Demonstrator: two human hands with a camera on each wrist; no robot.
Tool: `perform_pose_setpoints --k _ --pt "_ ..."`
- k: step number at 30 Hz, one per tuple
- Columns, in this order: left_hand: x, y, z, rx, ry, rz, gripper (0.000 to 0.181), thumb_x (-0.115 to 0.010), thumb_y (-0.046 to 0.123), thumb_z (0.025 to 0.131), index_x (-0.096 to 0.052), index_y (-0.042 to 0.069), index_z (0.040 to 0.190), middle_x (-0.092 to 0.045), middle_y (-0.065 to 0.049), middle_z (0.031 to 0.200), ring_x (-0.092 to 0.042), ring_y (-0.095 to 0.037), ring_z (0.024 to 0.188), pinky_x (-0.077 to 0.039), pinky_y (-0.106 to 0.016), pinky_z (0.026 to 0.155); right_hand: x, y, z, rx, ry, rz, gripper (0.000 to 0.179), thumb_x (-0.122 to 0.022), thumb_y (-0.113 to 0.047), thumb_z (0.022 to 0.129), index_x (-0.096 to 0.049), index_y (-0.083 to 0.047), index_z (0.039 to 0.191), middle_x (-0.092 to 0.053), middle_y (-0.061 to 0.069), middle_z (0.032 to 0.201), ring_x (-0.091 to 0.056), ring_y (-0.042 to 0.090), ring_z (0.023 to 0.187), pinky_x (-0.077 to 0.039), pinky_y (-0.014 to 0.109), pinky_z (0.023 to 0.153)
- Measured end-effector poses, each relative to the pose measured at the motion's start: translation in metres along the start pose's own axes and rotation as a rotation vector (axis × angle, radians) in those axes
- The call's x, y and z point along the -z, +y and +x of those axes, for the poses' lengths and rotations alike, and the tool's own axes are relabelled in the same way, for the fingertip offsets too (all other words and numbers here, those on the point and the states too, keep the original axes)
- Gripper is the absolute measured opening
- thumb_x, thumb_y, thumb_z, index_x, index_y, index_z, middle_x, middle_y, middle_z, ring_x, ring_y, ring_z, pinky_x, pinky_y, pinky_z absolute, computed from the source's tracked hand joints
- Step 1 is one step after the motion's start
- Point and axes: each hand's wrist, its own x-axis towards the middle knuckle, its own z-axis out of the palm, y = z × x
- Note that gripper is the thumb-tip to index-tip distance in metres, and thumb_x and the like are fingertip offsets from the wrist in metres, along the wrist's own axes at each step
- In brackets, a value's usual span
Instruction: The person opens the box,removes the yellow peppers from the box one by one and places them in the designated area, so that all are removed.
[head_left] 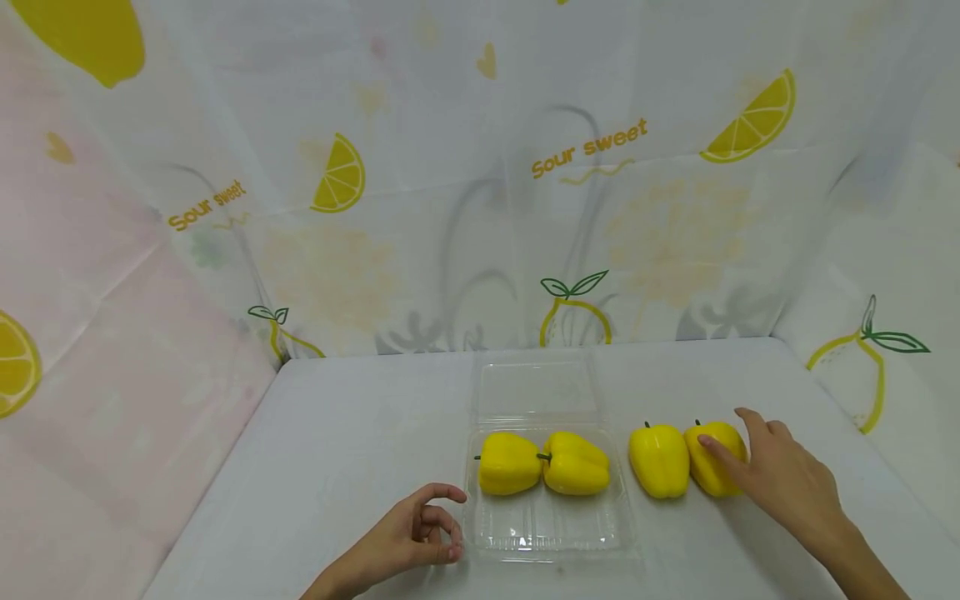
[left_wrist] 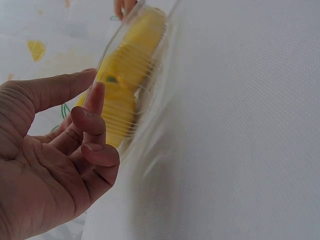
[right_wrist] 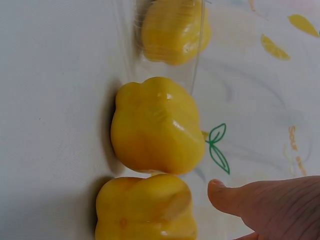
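My left hand (head_left: 416,533) is beside a clear plastic clamshell box (head_left: 551,533), its fingers loosely curved and thumb apart from the index finger. In the left wrist view, the thumb and index fingertips are right at the box's rim. Two yellow bell peppers (head_left: 510,463) (head_left: 576,463) lie on their sides in the box, stems to the left. Over the rightmost yellow pepper (head_left: 712,471) hovers my right hand (head_left: 795,483), thumb and index finger spread. Another yellow pepper (head_left: 658,461) is between that one and the box. The right wrist view shows the thumb (right_wrist: 227,196) apart from the peppers.
The box's clear lid (head_left: 536,390) lies folded back towards the rear. A white cloth covers the table (head_left: 337,442). Behind and at the sides hang lemon-printed curtains (head_left: 420,250).
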Motion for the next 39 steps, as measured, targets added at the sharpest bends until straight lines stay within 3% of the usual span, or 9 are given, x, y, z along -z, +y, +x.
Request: perform_pose_setpoints --k 10,18,25,39 --pt "0.000 0.001 0.001 0.016 0.004 -0.001 0.062 -0.076 0.012 0.087 -0.041 -0.004 0.136 -0.069 -0.012 0.098 -0.055 -0.012 0.068 -0.048 -0.022 0.067 0.000 -0.012 0.000 0.049 0.060 0.026 0.084 -0.051 -0.065 0.093 -0.043 0.006 0.137 -0.051 0.036 0.117 -0.056 0.041 0.091 -0.049 0.051 0.061" --pt "0.000 0.001 0.001 0.015 0.010 0.013 0.061 -0.076 0.012 0.088 -0.041 -0.003 0.136 -0.069 -0.012 0.097 -0.054 -0.012 0.066 -0.047 -0.021 0.064 -0.003 -0.026 0.000 0.176 0.104 0.110 0.070 -0.061 -0.053 0.094 -0.048 0.000 0.137 -0.057 0.024 0.113 -0.058 0.035 0.092 -0.050 0.053 0.070" --pt "0.000 0.001 0.002 0.003 0.005 0.025 0.063 -0.077 0.016 0.087 -0.042 -0.004 0.136 -0.070 -0.011 0.097 -0.054 -0.011 0.067 -0.046 -0.021 0.064 -0.005 -0.036 0.000 0.258 0.110 0.176 0.064 -0.064 -0.049 0.093 -0.050 -0.005 0.138 -0.058 0.018 0.120 -0.058 0.033 0.100 -0.048 0.056 0.078" --pt "0.000 0.002 0.001 -0.002 -0.004 0.020 0.063 -0.076 0.015 0.088 -0.041 -0.004 0.137 -0.069 -0.011 0.098 -0.054 -0.010 0.067 -0.046 -0.020 0.064 -0.018 -0.052 0.003 0.401 0.139 0.242 0.058 -0.070 -0.045 0.090 -0.053 -0.013 0.135 -0.057 0.005 0.126 -0.059 0.025 0.102 -0.051 0.048 0.078"
